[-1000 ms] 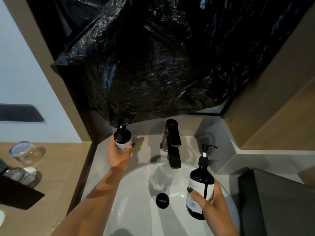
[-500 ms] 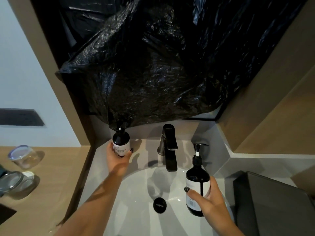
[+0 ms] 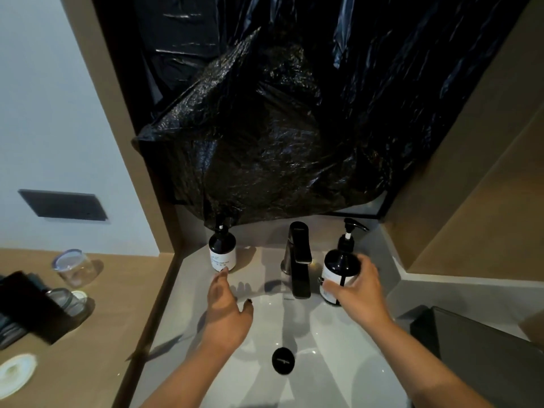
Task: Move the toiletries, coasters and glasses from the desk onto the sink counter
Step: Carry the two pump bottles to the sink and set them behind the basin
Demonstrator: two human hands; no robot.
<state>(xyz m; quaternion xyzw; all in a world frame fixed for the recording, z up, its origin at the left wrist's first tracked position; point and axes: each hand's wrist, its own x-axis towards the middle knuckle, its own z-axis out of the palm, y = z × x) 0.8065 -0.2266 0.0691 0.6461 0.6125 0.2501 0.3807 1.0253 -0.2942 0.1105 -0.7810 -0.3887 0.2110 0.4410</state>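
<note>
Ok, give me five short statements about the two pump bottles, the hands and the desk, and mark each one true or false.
1. The small pump bottle stands upright on the sink counter, left of the faucet. True.
2. The left hand grips the small bottle. False: its fingers are relaxed and hold nothing.
3. The right hand holds the large pump bottle. True.
4. The large bottle lies in the basin. False: it is upright, right of the faucet.
5. A glass is on the desk. True.

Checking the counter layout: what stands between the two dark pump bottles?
In the head view, the dark metal faucet stands between the small dark pump bottle and the larger dark pump bottle.
</note>
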